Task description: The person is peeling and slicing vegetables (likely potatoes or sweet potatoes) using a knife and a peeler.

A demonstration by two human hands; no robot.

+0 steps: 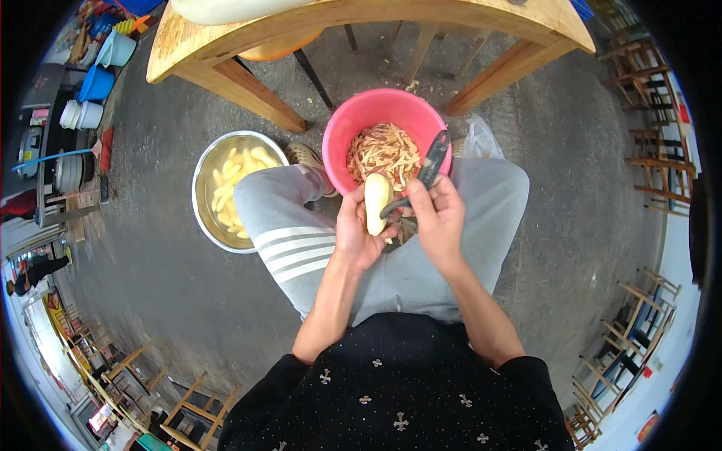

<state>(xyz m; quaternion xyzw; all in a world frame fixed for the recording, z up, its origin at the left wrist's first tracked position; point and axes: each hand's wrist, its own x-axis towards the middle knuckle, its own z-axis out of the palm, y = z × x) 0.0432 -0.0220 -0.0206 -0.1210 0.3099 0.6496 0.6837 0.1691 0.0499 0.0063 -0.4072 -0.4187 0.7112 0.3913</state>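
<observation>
My left hand (355, 234) is closed around a long, pale yellow peeled potato (376, 203), which it keeps upright between my knees. In my right hand (439, 222) is a peeler (432, 160) with a black handle, its curved head against the potato's right side. Both hands are over the near rim of a pink plastic tub (338, 120). Brown and pale peelings (384, 150) are heaped inside that tub. To the left, a round steel basin (199, 203) on the floor contains several peeled yellow potatoes (239, 177) in water.
A wooden table (248, 56) stands just beyond the tub, with a stool (282, 46) under it. A clear plastic bag (481, 139) lies by my right knee. Blue buckets (96, 83) are at the far left; wooden chairs (654, 161) line the right side.
</observation>
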